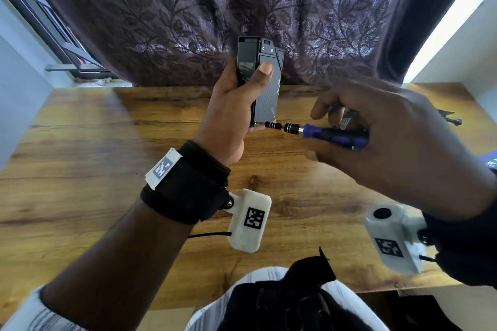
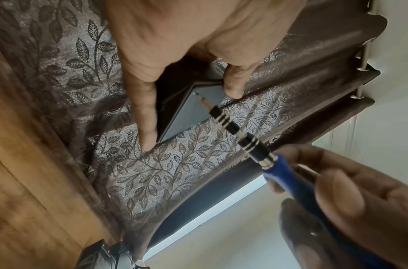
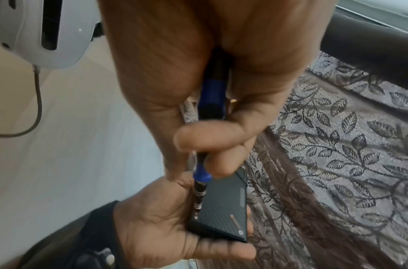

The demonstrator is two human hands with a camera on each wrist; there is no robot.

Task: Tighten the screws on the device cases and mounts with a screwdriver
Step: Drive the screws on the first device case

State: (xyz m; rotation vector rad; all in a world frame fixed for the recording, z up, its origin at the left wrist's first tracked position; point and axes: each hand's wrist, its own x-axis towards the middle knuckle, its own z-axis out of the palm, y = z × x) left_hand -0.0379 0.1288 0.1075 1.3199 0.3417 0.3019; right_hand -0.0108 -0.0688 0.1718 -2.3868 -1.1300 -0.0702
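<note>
The left hand [image 1: 231, 105] has the device case [image 1: 265, 83] lifted clear of the surface [image 1: 80, 169], upright, above its far edge and in front of the curtain [image 1: 161, 8]. The grip is wrapped tight: thumb pressed flat on the textured face, fingers curled round the back. That looks like bracing, so the case cannot twist when the driver turns.

Now the right hand [image 1: 390, 137] comes in from the side, fingers closed round the blue handle of the screwdriver [image 1: 317, 130]. The shaft lies nearly level and the bit meets the case at its lower corner. In the left wrist view the tip sits on a small screw [image 2: 195, 93] at that corner. Whether it is fully seated in the head is too fine to tell.

Holding the work in the air gives the driver a straight line in, with the surface well below it. Room is generous: bare wood lies beneath both wrists, and the near edge is at the person's lap. The tight spot is the left palm, right beside the bit, so a slip would likely run toward it.
</note>
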